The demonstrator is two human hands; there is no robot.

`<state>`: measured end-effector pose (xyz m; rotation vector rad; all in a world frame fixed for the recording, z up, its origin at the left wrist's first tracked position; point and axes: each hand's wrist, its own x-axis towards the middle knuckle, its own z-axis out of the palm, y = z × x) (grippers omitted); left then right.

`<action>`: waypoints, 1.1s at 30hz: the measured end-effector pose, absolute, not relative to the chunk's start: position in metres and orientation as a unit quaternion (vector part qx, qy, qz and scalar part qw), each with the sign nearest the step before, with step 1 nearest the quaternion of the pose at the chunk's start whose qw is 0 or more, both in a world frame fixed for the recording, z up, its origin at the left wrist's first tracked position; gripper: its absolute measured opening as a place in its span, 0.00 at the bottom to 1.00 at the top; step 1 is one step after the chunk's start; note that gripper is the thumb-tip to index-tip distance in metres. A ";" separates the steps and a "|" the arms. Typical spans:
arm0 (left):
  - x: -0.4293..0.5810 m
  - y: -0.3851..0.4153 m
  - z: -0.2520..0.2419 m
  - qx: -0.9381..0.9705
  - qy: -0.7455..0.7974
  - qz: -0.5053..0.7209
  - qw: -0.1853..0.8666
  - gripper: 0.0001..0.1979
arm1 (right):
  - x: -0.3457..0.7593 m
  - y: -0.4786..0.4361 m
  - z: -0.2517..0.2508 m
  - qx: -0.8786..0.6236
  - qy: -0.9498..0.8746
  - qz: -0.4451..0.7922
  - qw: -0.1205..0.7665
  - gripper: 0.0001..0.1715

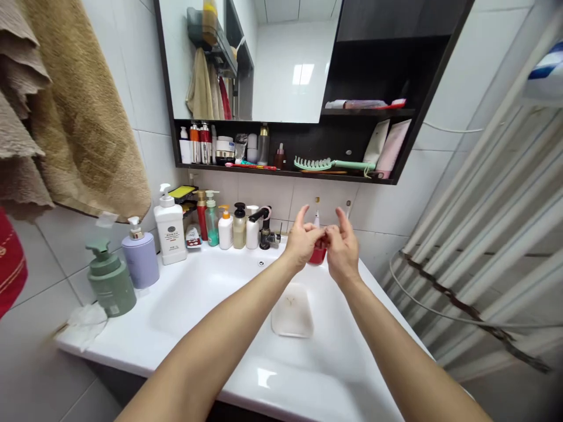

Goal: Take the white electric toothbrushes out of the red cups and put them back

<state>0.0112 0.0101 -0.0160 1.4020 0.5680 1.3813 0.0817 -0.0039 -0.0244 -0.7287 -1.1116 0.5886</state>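
Note:
My left hand and my right hand meet above the far right part of the white sink. One digit of each hand points up, while the other fingers are bent inward and pressed together where the hands touch. Anything small between those fingertips is hidden from me. Just behind them stands a red cup, partly covered by the hands, with a slim white item rising above it. Below the hands, a shallow whitish rectangular tray lies in the basin, with small yellowish bits on it.
A black faucet stands at the back rim, left of my hands. Several pump bottles, including a white bottle and a green bottle, line the left side. Overhead hangs a mirror cabinet holding a green hairbrush. White folded slats flank the right.

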 end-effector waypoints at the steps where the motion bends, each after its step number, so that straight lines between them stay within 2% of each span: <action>1: 0.010 0.000 -0.006 0.569 0.166 0.582 0.557 0.33 | 0.080 -0.014 -0.014 -0.299 -0.508 0.273 0.760 0.29; 5: 0.005 -0.027 0.011 0.546 0.029 0.569 0.615 0.35 | 0.080 -0.041 0.006 -0.225 -0.517 0.293 0.772 0.31; 10: 0.003 -0.035 -0.004 0.530 0.046 0.572 0.625 0.38 | 0.077 -0.052 -0.006 -0.243 -0.476 0.352 0.768 0.35; 14: 0.001 -0.042 -0.003 0.541 0.034 0.577 0.611 0.39 | 0.073 -0.059 -0.007 -0.227 -0.479 0.348 0.774 0.39; 20: 0.002 -0.045 0.000 0.544 0.026 0.582 0.603 0.38 | 0.074 -0.059 -0.004 -0.209 -0.485 0.348 0.774 0.38; 23: 0.005 -0.036 -0.012 0.504 0.104 0.579 0.632 0.31 | 0.075 -0.049 -0.015 -0.242 -0.452 0.381 0.769 0.30; 25: 0.006 -0.028 -0.019 0.462 0.182 0.555 0.668 0.18 | 0.076 -0.042 -0.022 -0.287 -0.421 0.413 0.755 0.14; 26: 0.006 -0.024 -0.021 0.447 0.212 0.536 0.684 0.15 | 0.076 -0.038 -0.024 -0.315 -0.410 0.425 0.743 0.09; 29: 0.005 -0.014 -0.021 0.445 0.250 0.483 0.712 0.25 | 0.076 -0.030 -0.023 -0.376 -0.412 0.438 0.705 0.24; 33: 0.007 -0.003 -0.023 0.454 0.288 0.441 0.718 0.28 | 0.078 -0.018 -0.030 -0.419 -0.466 0.404 0.666 0.28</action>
